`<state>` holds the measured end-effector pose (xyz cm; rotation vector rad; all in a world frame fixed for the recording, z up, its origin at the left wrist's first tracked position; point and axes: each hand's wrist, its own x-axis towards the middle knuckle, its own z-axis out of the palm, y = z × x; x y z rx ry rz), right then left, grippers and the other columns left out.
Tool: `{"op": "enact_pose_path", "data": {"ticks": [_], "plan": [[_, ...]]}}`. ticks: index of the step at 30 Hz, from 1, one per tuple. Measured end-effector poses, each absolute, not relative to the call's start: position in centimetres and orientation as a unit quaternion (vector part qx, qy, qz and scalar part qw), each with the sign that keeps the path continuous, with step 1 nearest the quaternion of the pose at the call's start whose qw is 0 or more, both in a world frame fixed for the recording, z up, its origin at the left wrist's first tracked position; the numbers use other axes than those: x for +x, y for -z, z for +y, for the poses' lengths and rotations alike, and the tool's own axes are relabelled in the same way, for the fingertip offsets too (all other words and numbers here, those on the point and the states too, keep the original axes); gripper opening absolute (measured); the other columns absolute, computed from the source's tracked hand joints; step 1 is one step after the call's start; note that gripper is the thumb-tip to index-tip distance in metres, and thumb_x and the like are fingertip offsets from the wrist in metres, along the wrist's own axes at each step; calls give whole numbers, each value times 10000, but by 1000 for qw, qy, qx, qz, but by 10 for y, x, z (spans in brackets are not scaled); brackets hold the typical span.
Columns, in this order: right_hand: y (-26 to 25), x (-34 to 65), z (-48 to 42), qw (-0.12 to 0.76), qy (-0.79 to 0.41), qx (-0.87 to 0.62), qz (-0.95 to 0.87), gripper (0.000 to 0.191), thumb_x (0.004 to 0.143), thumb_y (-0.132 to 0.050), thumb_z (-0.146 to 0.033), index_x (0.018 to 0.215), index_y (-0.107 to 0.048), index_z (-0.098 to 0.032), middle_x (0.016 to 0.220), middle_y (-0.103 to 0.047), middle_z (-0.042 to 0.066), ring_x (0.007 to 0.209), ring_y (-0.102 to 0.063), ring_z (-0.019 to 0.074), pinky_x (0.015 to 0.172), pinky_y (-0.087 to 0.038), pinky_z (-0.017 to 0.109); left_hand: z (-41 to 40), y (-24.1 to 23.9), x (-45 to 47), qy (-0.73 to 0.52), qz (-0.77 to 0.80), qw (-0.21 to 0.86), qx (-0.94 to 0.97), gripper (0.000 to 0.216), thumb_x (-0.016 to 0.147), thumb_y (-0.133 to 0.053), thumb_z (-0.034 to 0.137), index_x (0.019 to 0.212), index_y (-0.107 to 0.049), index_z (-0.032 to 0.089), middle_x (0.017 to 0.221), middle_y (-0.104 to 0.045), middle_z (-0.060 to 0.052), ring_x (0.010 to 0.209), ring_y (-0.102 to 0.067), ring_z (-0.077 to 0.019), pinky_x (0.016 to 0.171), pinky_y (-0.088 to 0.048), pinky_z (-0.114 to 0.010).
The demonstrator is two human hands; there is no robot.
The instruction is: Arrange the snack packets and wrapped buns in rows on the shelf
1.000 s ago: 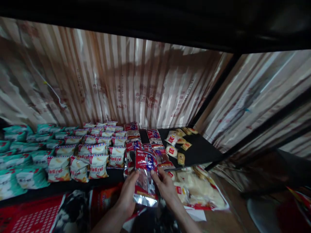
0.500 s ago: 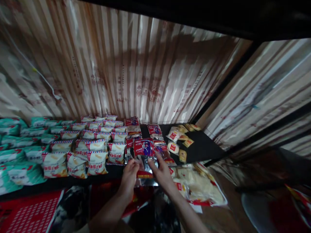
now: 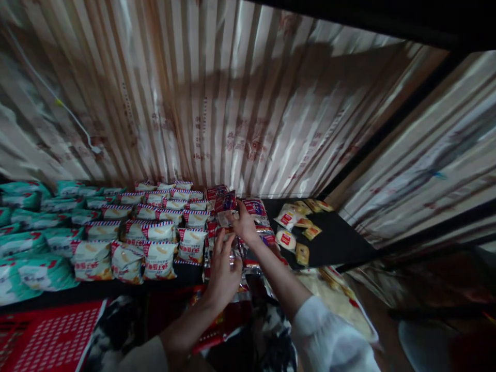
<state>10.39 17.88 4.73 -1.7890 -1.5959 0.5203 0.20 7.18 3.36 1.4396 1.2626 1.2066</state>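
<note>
My right hand [image 3: 245, 223] reaches over the black shelf and grips a red-and-purple snack packet [image 3: 226, 203] by its right side. The packet is tilted up above similar packets at the back of the row. Just below it, my left hand [image 3: 225, 276] is open, its fingers stretched up and apart. Those fingertips come close to the packet's lower end; whether they touch it cannot be made out. Beneath my hands lie more red packets [image 3: 253, 207], partly covered by my fingers and right forearm.
White chip bags [image 3: 159, 260] stand in rows to the left, with green bags [image 3: 48, 272] beyond them. Small yellow packets [image 3: 303, 254] lie at the right. A red plastic basket [image 3: 58, 330] is at lower left, and a large clear bag [image 3: 341, 299] sits below the shelf's right end.
My right hand has carried the packet from the shelf's front toward the back. My left hand has let go of it and opened. The view has shifted slightly.
</note>
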Motion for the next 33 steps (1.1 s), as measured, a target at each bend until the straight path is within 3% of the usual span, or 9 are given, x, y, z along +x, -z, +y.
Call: {"op": "enact_pose_path", "data": {"ticks": [6, 13, 22, 29, 33], "plan": [[-47, 101, 190, 269, -150, -697, -648, 621, 863, -502, -308, 1424, -322, -115, 1128, -670, 126, 1045, -628, 248, 871, -453, 305, 86, -28, 2, -489, 514, 434, 556, 529, 708, -514, 40, 1217, -577, 168, 1457, -410, -102, 1396, -278, -239, 1175, -175, -398], [-46, 92, 195, 244, -124, -683, -677, 472, 864, -493, -261, 1318, -491, -129, 1179, -632, 136, 1045, -621, 225, 880, -460, 301, 95, -17, 2, -517, 522, 479, 480, 495, 650, -567, 19, 1109, -636, 191, 1440, -434, -101, 1385, -299, -252, 1171, -180, -396], [-41, 85, 184, 168, -31, -717, -675, 411, 870, -479, -339, 1247, -558, -195, 1199, -583, 135, 1080, -535, 276, 816, -469, 362, 100, 4, 0, -538, 516, 478, 465, 398, 641, -580, 15, 958, -685, 233, 1319, -553, -82, 1350, -351, -280, 1167, -201, -429], [-31, 94, 184, 181, -45, -715, -674, 409, 861, -494, -326, 1231, -583, -174, 1257, -563, 123, 1148, -479, 281, 911, -436, 379, 104, 5, -2, -507, 525, 457, 508, 366, 659, -553, 29, 935, -674, 234, 1327, -543, -80, 1320, -391, -284, 1135, -282, -461], [-23, 100, 183, 233, -47, -692, -682, 398, 883, -461, -310, 1223, -594, -151, 1263, -566, 131, 1179, -471, 270, 980, -403, 387, 103, 3, -1, -511, 534, 447, 503, 346, 654, -538, 17, 880, -675, 241, 1268, -584, -68, 1289, -424, -269, 1133, -285, -456]]}}
